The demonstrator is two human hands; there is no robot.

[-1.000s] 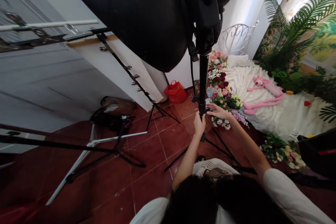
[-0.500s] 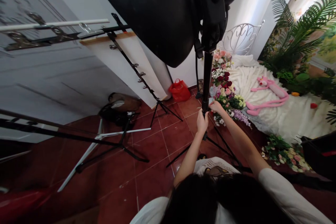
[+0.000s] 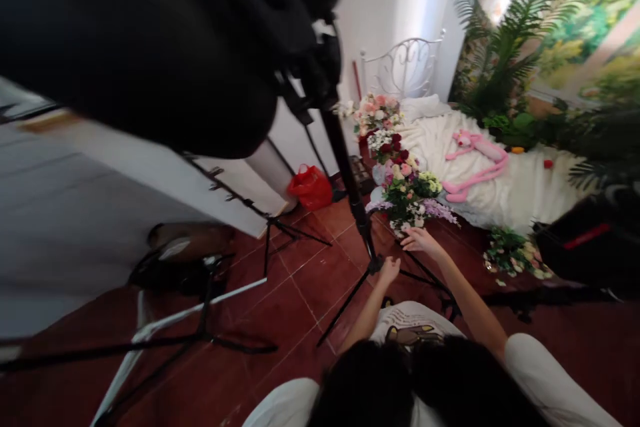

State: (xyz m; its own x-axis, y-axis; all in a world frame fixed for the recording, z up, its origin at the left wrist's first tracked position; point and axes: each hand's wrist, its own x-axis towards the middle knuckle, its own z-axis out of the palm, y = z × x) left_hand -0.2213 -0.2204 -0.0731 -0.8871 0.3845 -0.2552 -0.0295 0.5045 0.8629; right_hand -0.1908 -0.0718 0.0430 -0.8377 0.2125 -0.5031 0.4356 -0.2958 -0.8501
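A black light stand (image 3: 345, 163) slants down through the middle of the view, with a large dark lamp head (image 3: 200, 60) on top. My left hand (image 3: 389, 270) is low beside the stand's leg joint, its fingers loosely apart; whether it touches the joint I cannot tell. Farther right, my right hand (image 3: 421, 241) is open, fingers stretched toward the pole but away from it. Artificial flowers (image 3: 400, 180) lie just beyond that hand.
A red plastic bag (image 3: 311, 188) sits on the tiled floor. To the left are white boards and a white stand leg (image 3: 200, 309). A pink plush toy (image 3: 480, 163) lies on a cream-covered bed (image 3: 530, 197); a black object (image 3: 590, 237) juts in at right.
Both hands have come off the pole and moved lower, the right one opening away from it. The view has turned right; the pole now appears tilted, with the lamp head farther left.
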